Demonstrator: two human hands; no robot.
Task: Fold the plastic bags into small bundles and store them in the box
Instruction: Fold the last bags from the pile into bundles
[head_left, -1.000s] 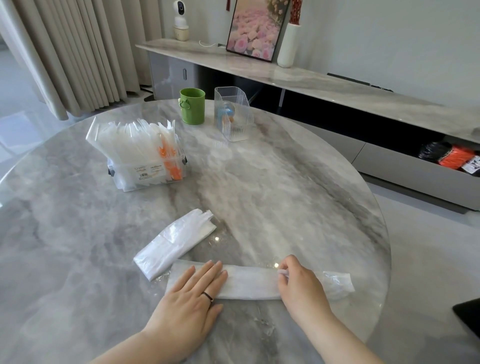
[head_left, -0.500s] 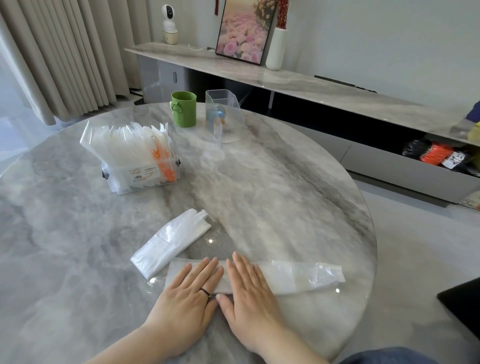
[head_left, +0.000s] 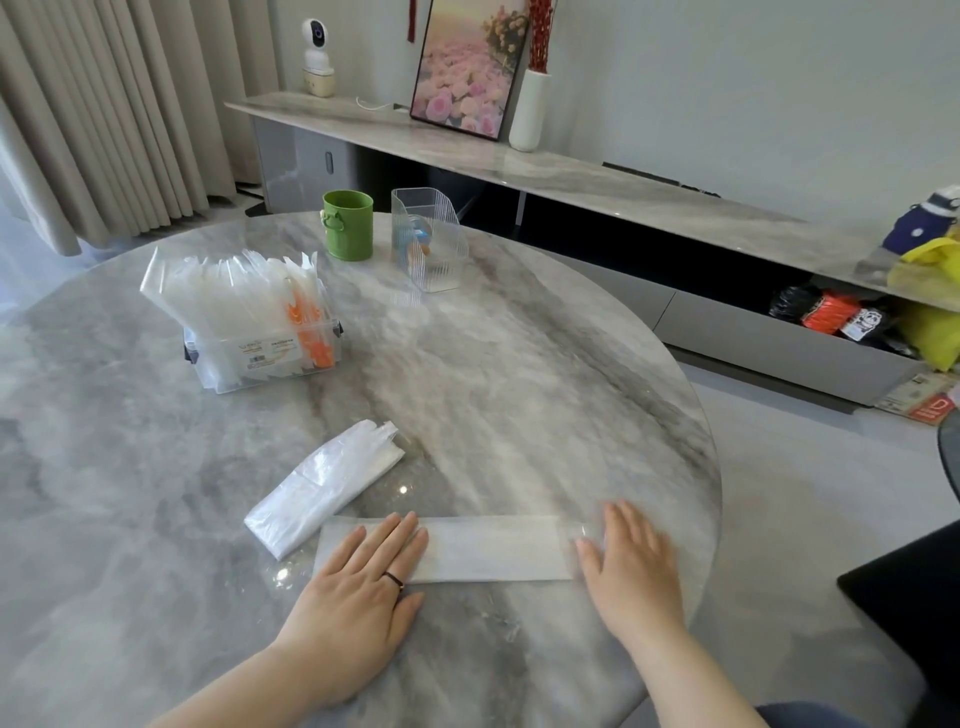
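Observation:
A white plastic bag (head_left: 488, 548), folded into a long flat strip, lies near the front edge of the round marble table (head_left: 545, 395). My left hand (head_left: 363, 597) presses flat on the strip's left end, fingers straight. My right hand (head_left: 631, 561) lies flat over the strip's right end, covering it. A second folded white bag (head_left: 322, 488) lies slantwise just behind and left of the strip. The clear plastic box (head_left: 260, 338) stands at the back left, filled with several upright folded bags, one of them orange.
A green cup (head_left: 348, 231) and a clear ribbed holder (head_left: 428, 239) stand at the table's far side. The table edge curves close to my right hand. Behind runs a low marble sideboard (head_left: 623, 182). A dark object (head_left: 909, 613) sits at the lower right.
My right hand has slid from the strip's middle out to its right end, flattening it. The left hand has stayed on the left end. The view has shifted a little.

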